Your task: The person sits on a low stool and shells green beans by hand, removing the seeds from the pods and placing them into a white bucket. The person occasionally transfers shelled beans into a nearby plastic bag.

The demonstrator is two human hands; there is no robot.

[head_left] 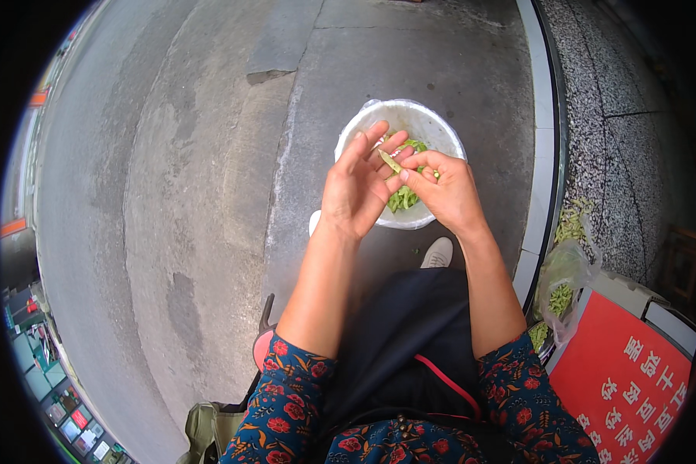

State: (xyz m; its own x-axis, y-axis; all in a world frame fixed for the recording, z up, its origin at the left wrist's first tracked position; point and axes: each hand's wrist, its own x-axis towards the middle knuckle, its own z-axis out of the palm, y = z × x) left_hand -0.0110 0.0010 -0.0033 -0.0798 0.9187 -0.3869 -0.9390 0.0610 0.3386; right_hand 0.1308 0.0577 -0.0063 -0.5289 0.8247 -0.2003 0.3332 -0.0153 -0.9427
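Note:
Above a white bucket point(435, 122) my right hand point(450, 192) pinches a pale green bean pod point(388, 160) between thumb and fingers. The pod points up and left, toward the fingers of my left hand point(346, 192). That hand is open, palm up and fingers apart; whether it touches the pod I cannot tell. Inside the bucket lies a heap of green bean pieces point(402, 202), partly hidden by both hands. The bucket appears lined with thin clear plastic.
On the right, a clear plastic bag point(566, 271) holds green pods, with more loose pods point(571, 221) beside it on speckled paving. A red sign point(619, 379) leans at lower right. My white shoe point(438, 252) stands near the bucket; a pink seat edge point(262, 349) shows at left.

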